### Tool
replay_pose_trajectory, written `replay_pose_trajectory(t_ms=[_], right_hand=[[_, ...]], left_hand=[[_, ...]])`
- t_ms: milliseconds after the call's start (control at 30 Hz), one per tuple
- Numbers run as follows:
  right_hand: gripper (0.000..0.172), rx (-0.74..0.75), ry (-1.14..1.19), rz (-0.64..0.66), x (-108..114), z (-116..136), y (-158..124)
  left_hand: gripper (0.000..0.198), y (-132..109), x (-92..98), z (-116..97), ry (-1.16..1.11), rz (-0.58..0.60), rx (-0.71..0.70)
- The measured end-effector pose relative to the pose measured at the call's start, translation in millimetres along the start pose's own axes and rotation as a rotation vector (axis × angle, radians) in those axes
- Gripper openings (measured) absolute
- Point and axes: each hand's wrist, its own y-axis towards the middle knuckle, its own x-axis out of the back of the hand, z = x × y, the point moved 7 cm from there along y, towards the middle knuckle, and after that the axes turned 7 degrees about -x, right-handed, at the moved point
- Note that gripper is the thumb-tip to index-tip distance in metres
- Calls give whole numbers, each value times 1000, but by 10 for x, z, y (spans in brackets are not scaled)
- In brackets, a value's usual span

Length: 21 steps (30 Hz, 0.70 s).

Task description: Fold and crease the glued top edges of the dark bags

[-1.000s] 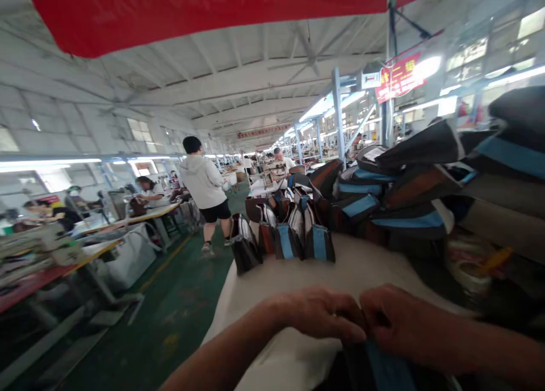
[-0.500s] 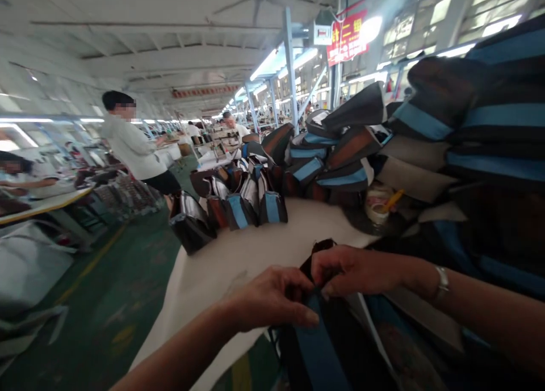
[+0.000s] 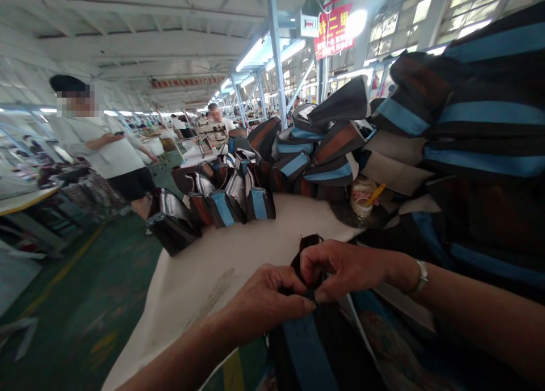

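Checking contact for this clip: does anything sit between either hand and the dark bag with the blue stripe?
Nothing visible does. The left hand and right hand both pinch the top edge of the dark bag directly, over the white table.

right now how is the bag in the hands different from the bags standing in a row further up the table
The bag in the hands hangs over the near edge of the table, pinched at its top by the left hand and right hand. The row of bags stands untouched at the far end. The held one looks limp; those hold their shape. Both are dark with a blue stripe.
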Motion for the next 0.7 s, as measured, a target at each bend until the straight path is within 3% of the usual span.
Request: replay_pose_trajectory(t_ms=[267,367,500,600,700], right_hand=[[27,-44,26,0,-33,2,10],[33,-25,99,18,-59,8,14],[37,-22,50,-4,-56,-42,47],[37,-7,66,34,-65,-78,70],[37,14,115,69,-81,-71,72]], left_hand=[[13,-8,-23,-20,-18,11,-65],[13,-11,-28,-32,-41,28,-88],[19,-14,-47,3,-80,50,-47],[32,-12,-58,61,-76,33,2],[33,-9,-66,103,-70,16,28]])
